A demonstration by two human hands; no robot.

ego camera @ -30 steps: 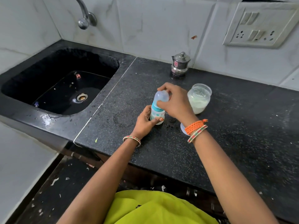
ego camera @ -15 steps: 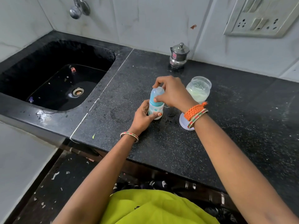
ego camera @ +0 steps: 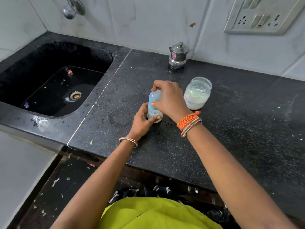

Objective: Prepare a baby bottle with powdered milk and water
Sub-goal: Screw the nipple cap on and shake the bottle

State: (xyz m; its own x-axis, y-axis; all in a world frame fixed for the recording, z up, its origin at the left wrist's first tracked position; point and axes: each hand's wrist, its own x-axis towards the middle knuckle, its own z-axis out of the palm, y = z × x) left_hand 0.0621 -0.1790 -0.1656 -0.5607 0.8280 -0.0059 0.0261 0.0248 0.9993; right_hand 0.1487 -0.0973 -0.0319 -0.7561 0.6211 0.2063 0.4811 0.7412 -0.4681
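At centre frame, the left hand [ego camera: 141, 120] wraps its fingers around the base of a baby bottle [ego camera: 154, 105] standing upright on the black counter [ego camera: 231, 138]. Directly above it, along the bottle's vertical axis, the right hand [ego camera: 170, 98] clamps thumb and fingers around the cap, placed to twist or lift it. Just right, an open jar of white powder [ego camera: 197, 93] waits; a steel pot [ego camera: 178, 56] stands at upper centre.

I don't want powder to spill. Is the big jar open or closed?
Open. The jar beside the baby bottle has no lid on its mouth, and white powder shows inside.
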